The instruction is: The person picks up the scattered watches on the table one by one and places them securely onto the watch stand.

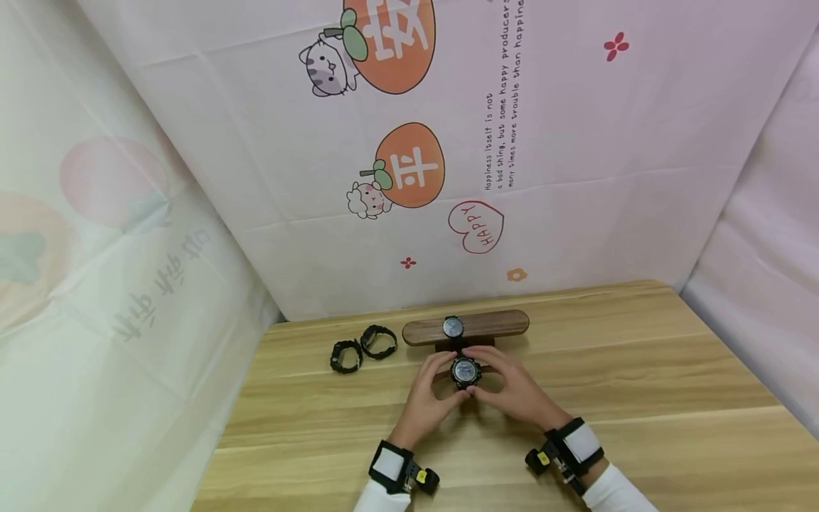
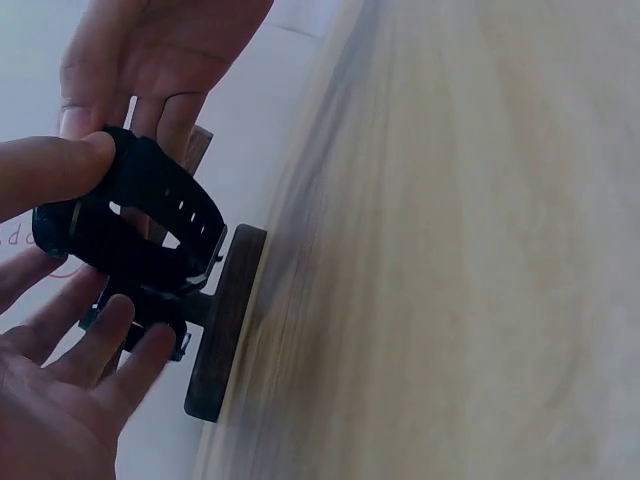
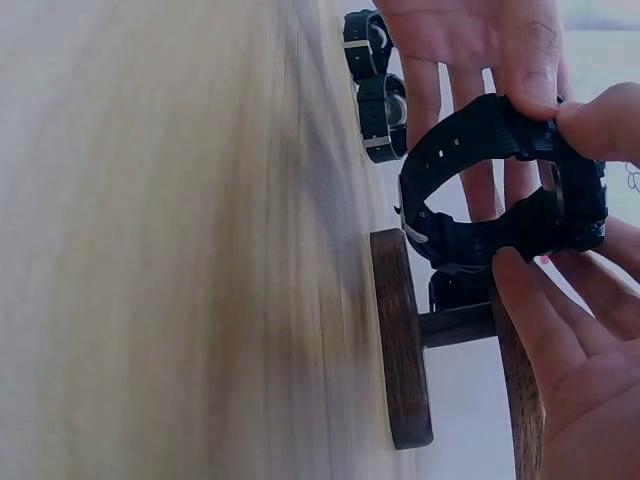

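Note:
Between both hands is a black digital wristwatch point(image 1: 465, 372), its round face turned up in the head view and its strap closed into a loop in the right wrist view. My left hand point(image 1: 430, 398) pinches it from the left, thumb at the near end and fingers at the far end. From the other side my right hand point(image 1: 517, 390) grips it the same way. The watch is held in front of a dark wooden T-shaped watch stand point(image 1: 502, 323). Another black watch point(image 1: 453, 326) is strapped around the stand's bar; its base point(image 3: 402, 350) shows low in the right wrist view.
Two more black watches, one nearer point(image 1: 346, 356) and one farther point(image 1: 379, 343), lie on the wooden table point(image 1: 307, 441) left of the stand. A printed cloth point(image 1: 288, 270) hangs behind the table's back edge, with more cloth at both sides.

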Motion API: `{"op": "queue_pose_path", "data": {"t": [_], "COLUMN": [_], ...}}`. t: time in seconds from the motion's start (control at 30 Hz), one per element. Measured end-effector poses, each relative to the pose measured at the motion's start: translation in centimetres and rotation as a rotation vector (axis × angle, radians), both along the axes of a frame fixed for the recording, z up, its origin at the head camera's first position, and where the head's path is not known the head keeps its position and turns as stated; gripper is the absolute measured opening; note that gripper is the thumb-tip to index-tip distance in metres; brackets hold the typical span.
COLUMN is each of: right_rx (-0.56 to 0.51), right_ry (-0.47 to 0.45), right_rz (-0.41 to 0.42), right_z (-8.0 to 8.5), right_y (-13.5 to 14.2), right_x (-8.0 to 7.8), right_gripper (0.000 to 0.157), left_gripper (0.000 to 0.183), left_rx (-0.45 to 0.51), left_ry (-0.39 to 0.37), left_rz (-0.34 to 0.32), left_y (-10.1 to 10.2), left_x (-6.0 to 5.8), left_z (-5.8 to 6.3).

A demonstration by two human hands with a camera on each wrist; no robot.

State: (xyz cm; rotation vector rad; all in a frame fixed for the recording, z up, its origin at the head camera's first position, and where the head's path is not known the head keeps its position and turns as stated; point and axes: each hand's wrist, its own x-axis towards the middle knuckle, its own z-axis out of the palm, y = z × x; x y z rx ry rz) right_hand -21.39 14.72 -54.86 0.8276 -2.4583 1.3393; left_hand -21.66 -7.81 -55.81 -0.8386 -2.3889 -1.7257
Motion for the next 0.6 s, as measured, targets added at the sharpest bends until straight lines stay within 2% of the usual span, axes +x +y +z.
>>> {"op": "queue_pose_path", "data": {"t": [0.3, 0.6], "right_rx": [-0.016, -0.023], "right_ry": [-0.046, -0.029], "right_rz": [0.011, 0.049], "right_z": [0.11, 0.12], "right_y": [-0.11, -0.12], "right_x": [0.13, 0.14], "right_gripper": [0.064, 0.067], "left_gripper": [0.068, 0.068], "left_rx": [0.047, 0.059], "left_ry": [-0.031, -0.048], "left_rz": [-0.042, -0.032], "left_y": [-0.18, -0.40], "left_x": [-0.08, -0.19], "left_z": [-0.26, -0.28]}}
